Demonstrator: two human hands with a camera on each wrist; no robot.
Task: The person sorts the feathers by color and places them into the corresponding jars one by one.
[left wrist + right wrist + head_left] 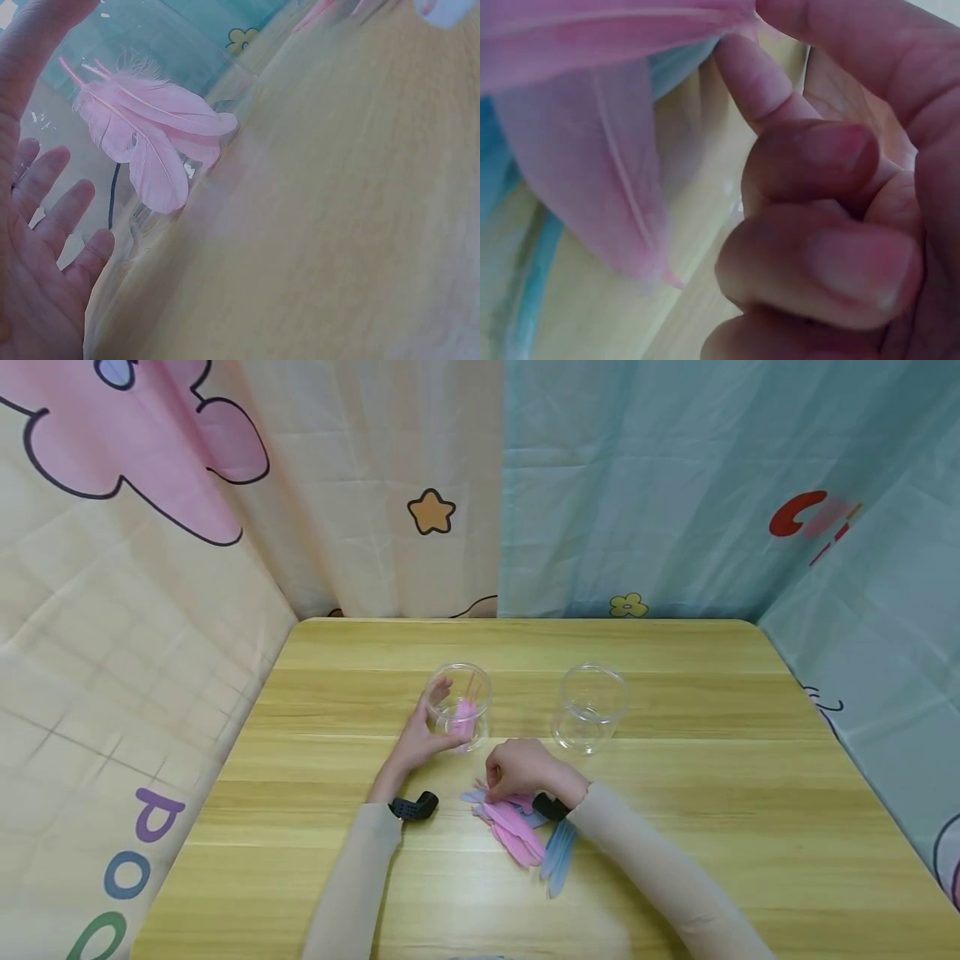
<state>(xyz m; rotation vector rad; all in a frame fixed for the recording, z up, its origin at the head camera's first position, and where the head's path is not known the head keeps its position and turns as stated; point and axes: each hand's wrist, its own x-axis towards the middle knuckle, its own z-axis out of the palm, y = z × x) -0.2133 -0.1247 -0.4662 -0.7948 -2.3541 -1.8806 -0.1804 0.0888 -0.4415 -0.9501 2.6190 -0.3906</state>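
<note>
Right hand (pixel 525 770) pinches a pink feather (pixel 607 37) by its quill end over the pile (pixel 520 837) on the table (pixel 255 843), vane slanting nearer and rightward; the jar (pixel 487 697), cupped by the left hand (pixel 422 741), stands just beyond, leftward!

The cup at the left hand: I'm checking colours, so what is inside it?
Pink feathers sit in the clear cup, quills upward; the left hand curves around it. The feathers overlap, so their exact number and anything covered behind them cannot be seen.
</note>
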